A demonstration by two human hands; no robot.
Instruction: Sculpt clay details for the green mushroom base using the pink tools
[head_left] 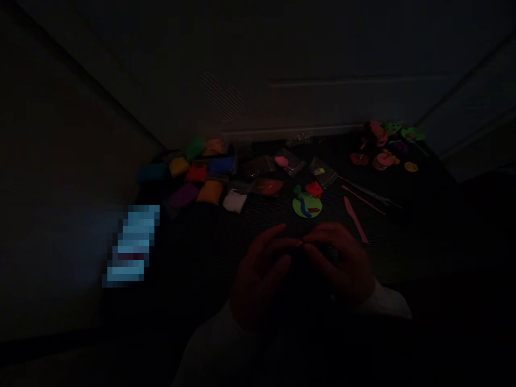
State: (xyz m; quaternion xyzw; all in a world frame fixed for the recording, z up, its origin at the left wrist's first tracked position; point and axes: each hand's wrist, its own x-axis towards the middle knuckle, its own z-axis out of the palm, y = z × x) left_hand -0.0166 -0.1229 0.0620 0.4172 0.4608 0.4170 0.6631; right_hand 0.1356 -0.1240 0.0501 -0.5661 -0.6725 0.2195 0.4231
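Dimly lit, the left hand (262, 274) and right hand (338, 263) curl toward each other above a dark ribbed mat (242, 231), their fingertips (300, 243) meeting or almost meeting. Whether they pinch anything is impossible to tell in the gloom. Just beyond them lies a round green clay disc (307, 208) topped with blue and red pieces, the nearest thing in view. It looks light and soft, likely to dent under a squeeze, so its bare edge seems the best place to take hold. A pink plastic modelling knife (355, 219) lies to its right, near slim metal tweezers (373, 194). Beyond sit soft bags of coloured clay, including a white bag (234, 201) and an orange bag (209, 191). No brand or writing can be read.
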